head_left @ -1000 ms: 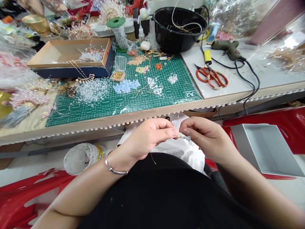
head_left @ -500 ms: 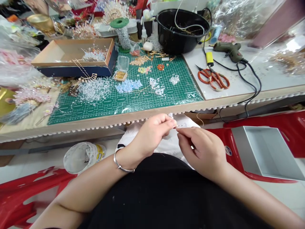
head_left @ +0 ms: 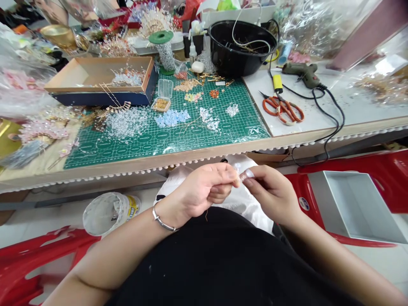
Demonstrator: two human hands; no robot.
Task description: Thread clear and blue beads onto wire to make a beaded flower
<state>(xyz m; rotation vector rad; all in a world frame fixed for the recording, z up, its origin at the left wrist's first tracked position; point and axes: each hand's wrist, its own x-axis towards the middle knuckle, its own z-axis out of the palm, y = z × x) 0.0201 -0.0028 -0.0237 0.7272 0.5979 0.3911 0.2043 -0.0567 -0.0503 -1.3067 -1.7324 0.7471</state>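
The left hand [head_left: 202, 191] and right hand [head_left: 270, 193] are working close together, both pinched firmly on a small clear bead on fine wire [head_left: 237, 168] at two o'clock from the left hand, keeping it steady.

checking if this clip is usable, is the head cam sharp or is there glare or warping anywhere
Head view: soft, even light; glare on the clear plastic sheeting at upper right; the wide lens bows the bench's front edge; the fingertips are slightly blurred, hiding what they pinch.
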